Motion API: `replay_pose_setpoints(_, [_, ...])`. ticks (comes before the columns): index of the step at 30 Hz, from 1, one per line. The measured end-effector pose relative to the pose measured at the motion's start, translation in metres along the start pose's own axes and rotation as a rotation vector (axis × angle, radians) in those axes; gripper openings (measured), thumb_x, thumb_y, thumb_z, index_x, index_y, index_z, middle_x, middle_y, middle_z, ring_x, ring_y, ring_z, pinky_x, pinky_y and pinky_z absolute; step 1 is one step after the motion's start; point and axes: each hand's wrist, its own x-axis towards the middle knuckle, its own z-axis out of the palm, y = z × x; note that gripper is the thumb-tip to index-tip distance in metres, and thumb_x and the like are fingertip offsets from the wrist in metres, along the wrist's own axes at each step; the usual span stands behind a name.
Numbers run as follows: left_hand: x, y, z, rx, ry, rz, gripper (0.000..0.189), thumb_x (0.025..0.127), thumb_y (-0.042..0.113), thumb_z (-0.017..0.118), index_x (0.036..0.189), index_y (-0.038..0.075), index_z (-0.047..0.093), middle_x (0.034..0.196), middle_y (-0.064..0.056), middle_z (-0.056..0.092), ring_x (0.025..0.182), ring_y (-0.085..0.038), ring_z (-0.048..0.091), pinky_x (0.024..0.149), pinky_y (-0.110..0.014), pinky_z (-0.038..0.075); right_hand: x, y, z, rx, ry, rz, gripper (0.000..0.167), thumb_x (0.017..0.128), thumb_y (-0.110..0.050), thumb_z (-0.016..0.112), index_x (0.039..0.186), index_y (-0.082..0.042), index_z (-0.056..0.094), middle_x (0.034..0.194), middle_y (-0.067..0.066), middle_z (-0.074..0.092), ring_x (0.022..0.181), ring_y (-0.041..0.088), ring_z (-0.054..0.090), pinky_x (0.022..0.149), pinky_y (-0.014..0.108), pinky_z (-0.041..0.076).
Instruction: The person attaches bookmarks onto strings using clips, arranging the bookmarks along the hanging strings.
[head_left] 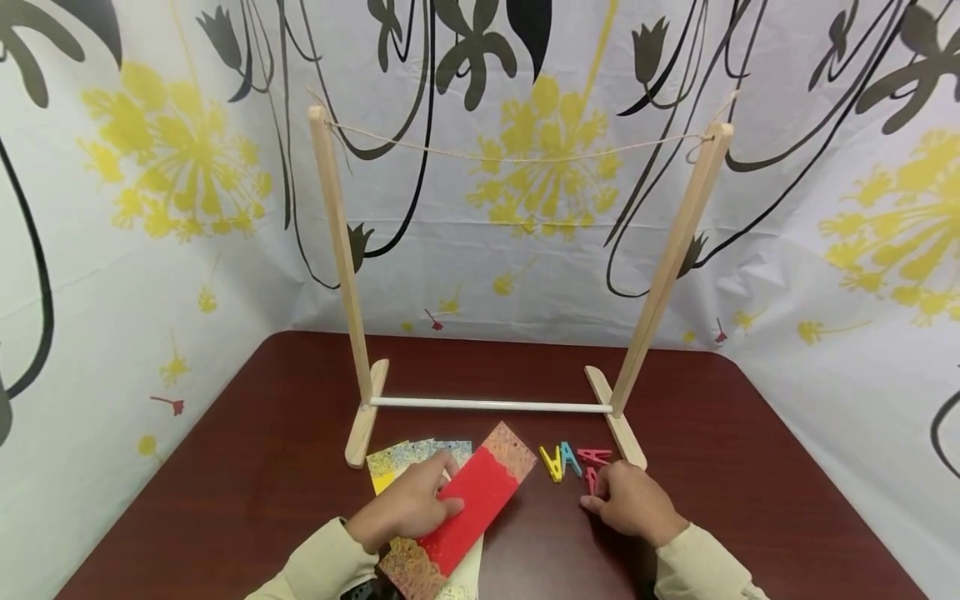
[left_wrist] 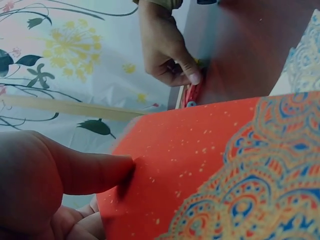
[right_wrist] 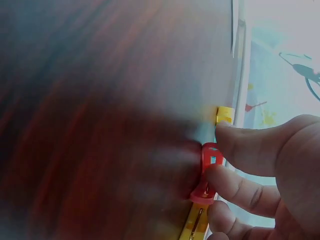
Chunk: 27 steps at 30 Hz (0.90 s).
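Observation:
My left hand (head_left: 416, 502) holds a long red card (head_left: 480, 502) with lacy patterned ends, its thumb (left_wrist: 95, 172) lying on the card's red face in the left wrist view. Beneath the card and hand, a few patterned paper cards (head_left: 450, 452), one with yellow, lie fanned on the table and are partly hidden. My right hand (head_left: 636, 504) pinches a red clothespin (right_wrist: 209, 165) on the table with thumb and fingers. Beside it lie another red clothespin (head_left: 594, 456), a blue clothespin (head_left: 570, 458) and a yellow clothespin (head_left: 551, 463).
Behind the hands stands a wooden frame with a left post (head_left: 341, 258), a right post (head_left: 671, 271) and a white rod (head_left: 491, 405) low between them. A thin string (head_left: 517, 160) sags between the post tops. Patterned cloth (head_left: 480, 283) hangs behind the brown table (head_left: 247, 467).

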Motion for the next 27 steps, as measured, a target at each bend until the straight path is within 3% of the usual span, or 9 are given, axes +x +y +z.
replay_pose_setpoints(8, [0.0, -0.006, -0.012, -0.065, 0.028, 0.049, 0.026, 0.091, 0.004, 0.065, 0.105, 0.003, 0.044, 0.092, -0.008, 0.066, 0.066, -0.018, 0.063, 0.053, -0.035, 0.05, -0.001, 0.003, 0.0, 0.012, -0.009, 0.001, 0.035, 0.077, -0.016, 0.079, 0.056, -0.016, 0.052, 0.056, -0.006, 0.046, 0.051, 0.011, 0.043, 0.049, 0.031, 0.036])
replay_pose_setpoints(13, [0.002, -0.004, -0.023, -0.059, 0.073, 0.086, 0.028, 0.092, 0.008, 0.065, 0.109, 0.002, 0.044, 0.1, -0.011, 0.067, 0.072, -0.018, 0.065, 0.059, -0.035, 0.052, -0.001, 0.005, -0.009, -0.011, 0.023, 0.001, 0.036, 0.077, -0.015, 0.079, 0.056, -0.015, 0.05, 0.058, -0.004, 0.044, 0.053, 0.013, 0.041, 0.049, 0.031, 0.034])
replay_pose_setpoints(27, [0.006, 0.004, -0.045, -0.029, 0.257, 0.144, 0.026, 0.09, 0.009, 0.068, 0.106, 0.005, 0.047, 0.088, -0.003, 0.063, 0.075, -0.016, 0.063, 0.062, -0.034, 0.056, -0.001, 0.006, -0.029, -0.013, -0.016, 0.065, 0.03, 0.081, -0.019, 0.076, 0.062, -0.016, 0.054, 0.058, -0.002, 0.048, 0.053, 0.015, 0.045, 0.048, 0.032, 0.036])
